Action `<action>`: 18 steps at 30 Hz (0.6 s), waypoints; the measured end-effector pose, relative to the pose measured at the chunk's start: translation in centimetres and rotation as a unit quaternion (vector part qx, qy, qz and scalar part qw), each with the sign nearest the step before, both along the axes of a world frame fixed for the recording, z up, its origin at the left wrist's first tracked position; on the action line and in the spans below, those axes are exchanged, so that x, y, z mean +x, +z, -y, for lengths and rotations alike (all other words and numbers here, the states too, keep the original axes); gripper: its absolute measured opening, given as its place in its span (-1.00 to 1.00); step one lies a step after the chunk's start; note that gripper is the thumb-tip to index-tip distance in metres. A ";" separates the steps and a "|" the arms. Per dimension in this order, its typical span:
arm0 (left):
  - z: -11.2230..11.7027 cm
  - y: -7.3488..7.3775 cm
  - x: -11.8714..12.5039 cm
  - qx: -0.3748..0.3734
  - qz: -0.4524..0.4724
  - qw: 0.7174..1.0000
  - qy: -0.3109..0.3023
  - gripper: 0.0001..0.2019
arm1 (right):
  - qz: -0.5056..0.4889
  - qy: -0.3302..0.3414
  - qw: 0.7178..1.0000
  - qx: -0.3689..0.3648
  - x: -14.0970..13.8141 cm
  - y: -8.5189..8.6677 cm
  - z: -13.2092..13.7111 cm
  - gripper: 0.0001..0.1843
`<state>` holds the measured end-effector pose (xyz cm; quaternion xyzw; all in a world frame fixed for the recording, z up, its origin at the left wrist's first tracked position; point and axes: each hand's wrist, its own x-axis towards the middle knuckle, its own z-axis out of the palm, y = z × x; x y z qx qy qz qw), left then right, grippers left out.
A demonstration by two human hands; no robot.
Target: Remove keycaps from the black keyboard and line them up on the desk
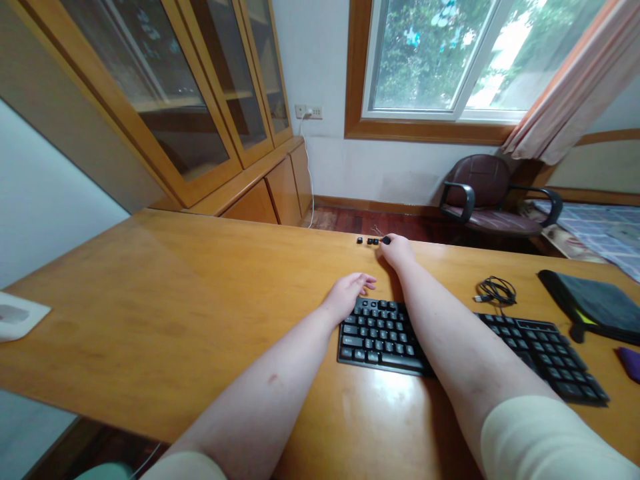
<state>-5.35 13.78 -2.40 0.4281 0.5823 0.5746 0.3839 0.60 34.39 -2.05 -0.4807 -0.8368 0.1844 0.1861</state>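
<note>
A black keyboard [543, 347] lies on the wooden desk [165, 300], partly covered by my right forearm. My left hand [347, 293] rests at the keyboard's far left corner, fingers curled down and touching the top row of keys. My right hand [396, 250] reaches past the keyboard to the desk's far edge, its fingertips pinching a small black keycap [386, 240]. A short row of loose black keycaps [369, 241] sits just left of that hand.
A coiled black cable [495, 291] lies behind the keyboard. A dark pouch [593, 303] and a purple object [631, 363] are at the right edge. A white item [17, 315] sits at the desk's left edge. Beyond stand a brown chair [483, 193] and wooden cabinets [200, 113].
</note>
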 end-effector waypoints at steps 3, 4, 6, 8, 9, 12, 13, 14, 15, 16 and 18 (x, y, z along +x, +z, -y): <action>0.0 0.1 0.0 -0.002 0.001 1.000 -0.001 -0.57 | -0.017 0.034 0.999 0.031 -0.2 0.4 0.6 -0.63; 0.0 0.1 0.0 -0.003 0.001 1.000 -0.001 -0.57 | -0.018 0.062 0.997 0.044 -0.4 0.5 0.9 -0.59; 0.0 0.1 0.0 -0.004 0.000 1.000 -0.001 -0.57 | 0.001 0.130 0.990 0.058 -0.8 0.8 1.6 -0.50; 0.0 0.1 0.1 -0.002 0.000 1.000 -0.001 -0.58 | 0.039 0.179 0.981 0.059 -1.2 0.9 2.3 -0.42; -0.1 0.1 0.1 0.000 0.001 1.000 -0.001 -0.58 | 0.059 0.189 0.978 0.057 -1.3 1.0 2.6 -0.40; -0.1 0.1 0.0 0.002 0.005 1.000 -0.002 -0.58 | 0.102 0.194 0.974 0.057 -1.6 1.2 3.1 -0.44; 0.0 0.1 0.0 0.001 0.006 1.000 -0.002 -0.58 | 0.111 0.194 0.973 0.058 -1.6 1.2 3.1 -0.46; 0.0 0.1 0.0 0.001 0.006 1.000 -0.002 -0.58 | 0.116 0.194 0.972 0.060 -1.6 1.3 3.2 -0.47; 0.0 0.1 0.0 0.001 0.007 1.000 -0.002 -0.57 | 0.120 0.195 0.971 0.061 -1.6 1.3 3.2 -0.47; 0.0 0.1 0.0 0.001 0.007 1.000 -0.002 -0.57 | 0.122 0.196 0.971 0.062 -1.6 1.3 3.1 -0.47; 0.0 0.2 0.0 0.001 0.006 1.000 -0.001 -0.56 | 0.122 0.199 0.970 0.065 -1.6 1.3 3.1 -0.47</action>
